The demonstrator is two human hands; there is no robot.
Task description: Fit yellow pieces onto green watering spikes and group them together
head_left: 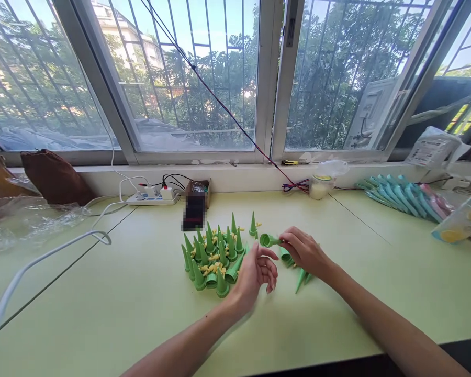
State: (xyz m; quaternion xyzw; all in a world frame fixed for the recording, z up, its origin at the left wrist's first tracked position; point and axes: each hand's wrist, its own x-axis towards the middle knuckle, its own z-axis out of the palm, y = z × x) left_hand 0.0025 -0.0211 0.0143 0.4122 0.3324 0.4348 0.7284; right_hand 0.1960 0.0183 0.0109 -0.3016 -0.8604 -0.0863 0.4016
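Note:
A hollow green cone nozzle (pixel 265 240) is pinched in my right hand (pixel 304 251), its wide open end facing left. Close by on the left, my left hand (pixel 255 272) has its thumb raised and its fingers loosely curled and apart, with nothing visible in them. Beside that hand stands a cluster of green cone nozzles (pixel 199 277), mostly upright with a few lying on their sides. Small yellow pieces (pixel 210 269) are scattered among them. More green cones (pixel 299 280) lie under and beside my right hand, partly hidden by it.
A pale green table (pixel 133 314) runs below the windows. At its back are a power strip (pixel 151 198), a small box (pixel 202 189) and a jar (pixel 321 187). Pale blue packets (pixel 404 196) lie at right. A white cable (pixel 47 256) arches over the left side.

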